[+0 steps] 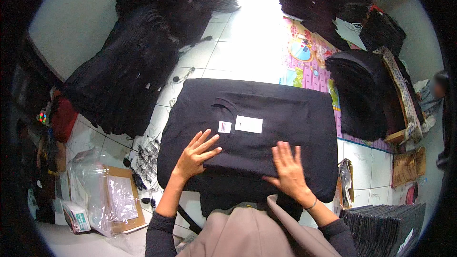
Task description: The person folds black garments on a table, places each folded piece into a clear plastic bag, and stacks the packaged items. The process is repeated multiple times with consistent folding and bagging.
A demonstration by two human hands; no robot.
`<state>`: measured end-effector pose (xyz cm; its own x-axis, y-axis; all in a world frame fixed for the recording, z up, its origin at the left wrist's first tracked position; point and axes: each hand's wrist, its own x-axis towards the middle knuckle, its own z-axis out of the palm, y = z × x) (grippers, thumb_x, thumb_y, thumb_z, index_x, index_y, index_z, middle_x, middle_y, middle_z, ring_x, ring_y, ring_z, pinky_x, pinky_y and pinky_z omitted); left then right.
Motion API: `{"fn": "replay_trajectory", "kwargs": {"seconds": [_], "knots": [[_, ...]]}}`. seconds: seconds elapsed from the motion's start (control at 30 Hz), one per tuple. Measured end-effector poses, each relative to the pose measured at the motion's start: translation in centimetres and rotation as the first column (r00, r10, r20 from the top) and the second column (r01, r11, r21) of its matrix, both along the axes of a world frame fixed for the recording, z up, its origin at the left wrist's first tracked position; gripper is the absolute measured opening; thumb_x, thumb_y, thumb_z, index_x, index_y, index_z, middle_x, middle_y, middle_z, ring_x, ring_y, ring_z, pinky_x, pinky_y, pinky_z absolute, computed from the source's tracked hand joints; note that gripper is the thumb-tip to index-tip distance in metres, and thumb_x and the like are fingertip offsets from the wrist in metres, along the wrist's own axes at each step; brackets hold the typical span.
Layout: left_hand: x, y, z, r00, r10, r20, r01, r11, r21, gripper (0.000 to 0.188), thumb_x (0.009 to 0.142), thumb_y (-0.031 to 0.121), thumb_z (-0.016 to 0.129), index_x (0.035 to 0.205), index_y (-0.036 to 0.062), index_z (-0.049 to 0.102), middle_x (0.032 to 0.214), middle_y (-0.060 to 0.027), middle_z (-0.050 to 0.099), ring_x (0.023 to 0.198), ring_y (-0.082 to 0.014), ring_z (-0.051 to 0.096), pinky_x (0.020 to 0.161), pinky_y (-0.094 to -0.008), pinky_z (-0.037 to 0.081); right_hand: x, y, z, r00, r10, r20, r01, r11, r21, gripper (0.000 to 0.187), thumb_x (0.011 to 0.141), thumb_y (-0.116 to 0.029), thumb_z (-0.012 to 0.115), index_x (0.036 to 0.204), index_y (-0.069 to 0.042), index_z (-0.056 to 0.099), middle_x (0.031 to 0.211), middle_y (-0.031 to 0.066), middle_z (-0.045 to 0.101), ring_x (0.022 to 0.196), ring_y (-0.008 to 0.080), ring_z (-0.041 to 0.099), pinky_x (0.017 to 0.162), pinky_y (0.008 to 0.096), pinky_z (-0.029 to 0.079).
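A black garment [266,150], folded into a rough rectangle, lies flat on a black-covered board [321,114] in front of me. Its round neckline faces left, and a white label [224,127] and a larger white tag [249,124] rest beside it. My left hand [194,156] lies on the cloth near the small label, fingers spread. On the right part of the garment my right hand [288,170] rests flat, fingers stretched out. Neither hand holds anything.
Tall heaps of black cloth [128,71] stand at the left. More black garments [359,93] are piled at the right beside a colourful patterned mat [309,62]. Clear plastic bags [90,181] and cardboard [135,202] lie lower left; stacked black pieces [381,228] stand lower right.
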<state>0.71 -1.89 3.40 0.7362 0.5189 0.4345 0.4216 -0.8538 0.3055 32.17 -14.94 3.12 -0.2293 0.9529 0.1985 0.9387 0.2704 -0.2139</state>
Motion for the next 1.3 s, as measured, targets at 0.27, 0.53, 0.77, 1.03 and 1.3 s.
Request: {"fn": "replay_trajectory", "kwargs": {"seconds": [0.27,0.53,0.77,1.03,1.3], "knots": [[1.1,3.2,3.6,0.889,0.025,0.457,0.066,0.981,-0.183,0.025,0.076,0.012,0.066,0.098,-0.0004,0.069,0.097,-0.0148,0.072,0.094,-0.0304,0.07,0.085,-0.0366,0.055,6.0,-4.6,4.3,0.825,0.006,-0.566,0.156,0.959,0.238,0.016,0.079,0.007,0.06,0.091,-0.003,0.061,0.104,0.0148,0.069,0.099,0.0335,0.068,0.103,0.0499,0.041],[5.8,11.4,1.6,0.843,0.467,-0.267,-0.504,0.514,-0.694,0.062,0.09,0.053,0.061,0.08,-0.0082,0.067,0.068,-0.0123,0.064,0.065,-0.0171,0.06,0.064,-0.0354,0.048,7.6,7.7,2.1,0.726,-0.416,-0.547,0.538,0.839,0.077,0.026,0.095,-0.024,0.06,0.105,-0.003,0.047,0.07,0.0242,0.061,0.062,0.042,0.062,0.053,0.0474,0.044],[5.7,12.2,-0.8,0.804,0.515,-0.297,-0.529,0.393,-0.752,0.061,0.087,0.055,0.063,0.077,-0.0054,0.069,0.067,-0.0098,0.065,0.062,-0.0161,0.059,0.061,-0.0335,0.046,9.3,10.8,0.8,0.925,-0.247,-0.288,0.277,0.959,0.067,0.02,0.093,-0.021,0.059,0.106,-0.006,0.059,0.088,0.0138,0.063,0.086,0.0325,0.06,0.079,0.0422,0.048],[5.8,12.3,-1.3,0.829,0.492,-0.267,-0.488,0.401,-0.776,0.06,0.087,0.055,0.061,0.079,-0.004,0.071,0.067,-0.0096,0.065,0.066,-0.0161,0.06,0.064,-0.0347,0.047,-1.6,20.7,2.1,0.692,0.254,-0.676,-0.521,0.823,-0.225,0.044,0.099,-0.039,0.049,0.138,-0.018,0.05,0.116,0.0171,0.066,0.107,0.0318,0.064,0.095,0.0403,0.047],[-3.6,6.1,2.3,0.572,0.759,0.31,-0.57,0.64,-0.516,0.029,0.095,0.02,0.053,0.111,-0.0028,0.061,0.101,-0.0163,0.067,0.095,-0.0272,0.064,0.083,-0.0382,0.049,-5.3,20.8,-0.3,0.872,0.429,-0.237,-0.412,0.903,0.118,0.041,0.096,-0.027,0.055,0.137,-0.033,0.053,0.079,0.0103,0.067,0.067,0.0257,0.066,0.063,0.037,0.054]]}}
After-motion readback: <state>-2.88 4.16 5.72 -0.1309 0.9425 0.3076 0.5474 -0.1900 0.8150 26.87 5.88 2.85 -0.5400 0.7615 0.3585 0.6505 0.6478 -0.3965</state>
